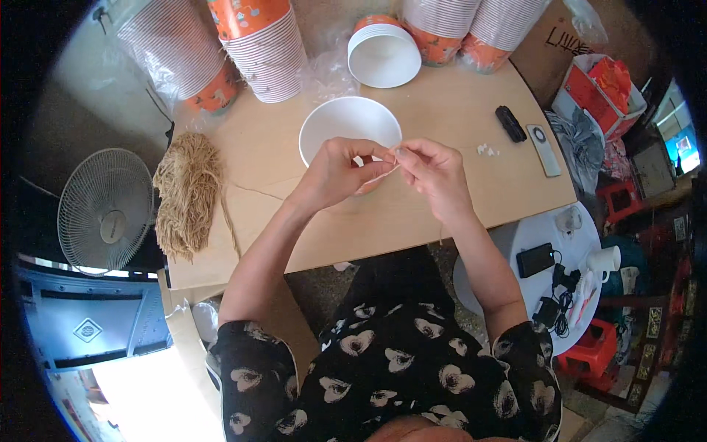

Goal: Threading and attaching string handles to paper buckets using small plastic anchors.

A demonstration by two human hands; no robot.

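White paper bowl [346, 125] sits upright near the middle of a pale wooden table [456, 110], its rim partly covered by two bare hands working just above its near edge. Left hand [335, 175] has its fingers [372, 153] closed in a pinch on a thin pale string [384, 171], while the right hand [436, 171] meets it fingertip to fingertip, its own fingers likewise pinched shut on the same strand; whether the string touches the bowl cannot be told. A long loose strand [254, 190] trails left across the table toward a tan bundle of fibre strings [185, 193] lying near the table's left edge. Behind the bowl, at the far side of the table, lie tipped stacks of orange-and-white paper cups [261, 44] in clear plastic sleeves, and a second stack of white bowls [383, 55] faces the camera. To the right on the table rest a small black object [509, 123], a grey rectangular remote-like device [543, 149] and a few white scraps [486, 150]. Beyond the table's left edge stands a white electric fan [104, 210]; at lower right a round white stool [545, 265] carries a black phone [535, 259], tangled black cables [556, 298] and a white mug [605, 259].
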